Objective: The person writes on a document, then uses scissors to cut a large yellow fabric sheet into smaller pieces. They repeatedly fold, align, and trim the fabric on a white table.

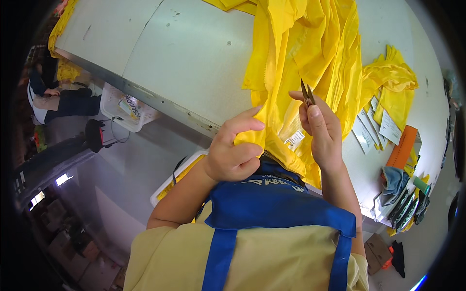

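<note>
Bright yellow garments (320, 58) lie heaped across the table and hang over its near edge toward my blue apron. My left hand (238, 148) is closed on a fold of the yellow garment, the fingers curled round the cloth. To the right of it, my right hand (320, 126) grips small dark thread snips (307, 92), with the pointed blades up and slightly apart. The blades are above the cloth; whether they touch it I cannot tell. A white label (294, 139) shows on the garment between my hands.
White paper slips (371, 128) lie on the table's right side by more yellow cloth (395, 80). An orange box (403, 148) and a blue-grey cloth (394, 180) sit at the right edge. At left stand a white basket (109, 99) and another person (53, 102).
</note>
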A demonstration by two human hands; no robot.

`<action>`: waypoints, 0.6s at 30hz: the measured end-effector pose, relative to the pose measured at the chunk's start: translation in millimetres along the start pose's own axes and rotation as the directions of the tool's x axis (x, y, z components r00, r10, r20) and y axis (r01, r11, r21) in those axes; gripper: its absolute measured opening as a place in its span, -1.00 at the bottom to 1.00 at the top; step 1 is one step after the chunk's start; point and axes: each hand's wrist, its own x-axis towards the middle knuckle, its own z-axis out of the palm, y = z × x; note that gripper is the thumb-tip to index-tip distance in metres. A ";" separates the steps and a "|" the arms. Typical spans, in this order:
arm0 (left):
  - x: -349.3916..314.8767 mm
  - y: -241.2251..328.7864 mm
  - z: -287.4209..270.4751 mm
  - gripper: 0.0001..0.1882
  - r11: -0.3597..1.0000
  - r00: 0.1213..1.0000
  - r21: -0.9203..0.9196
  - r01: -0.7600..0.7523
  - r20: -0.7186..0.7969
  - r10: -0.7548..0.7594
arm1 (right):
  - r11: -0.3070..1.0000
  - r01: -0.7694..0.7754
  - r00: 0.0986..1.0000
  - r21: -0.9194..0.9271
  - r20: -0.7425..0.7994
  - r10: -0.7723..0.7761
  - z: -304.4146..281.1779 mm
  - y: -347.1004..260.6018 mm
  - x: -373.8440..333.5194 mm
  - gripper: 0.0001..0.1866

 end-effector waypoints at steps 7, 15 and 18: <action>-3.3 1.9 -0.3 -0.83 0.999 0.999 -0.033 -0.039 0.017 0.040 | 0.985 0.064 0.997 -0.162 -0.036 -0.070 5.8 9.0 -4.4 -0.70; -1.7 3.7 1.0 -0.82 0.997 0.998 -0.053 -0.050 0.029 0.052 | 0.956 0.140 0.986 -0.257 -0.051 -0.158 16.3 17.1 -4.4 -0.76; -3.2 5.2 0.7 -0.80 0.999 0.999 -0.046 -0.023 0.034 0.025 | 0.976 0.068 0.991 -0.206 -0.101 -0.090 12.1 14.9 -6.8 -0.77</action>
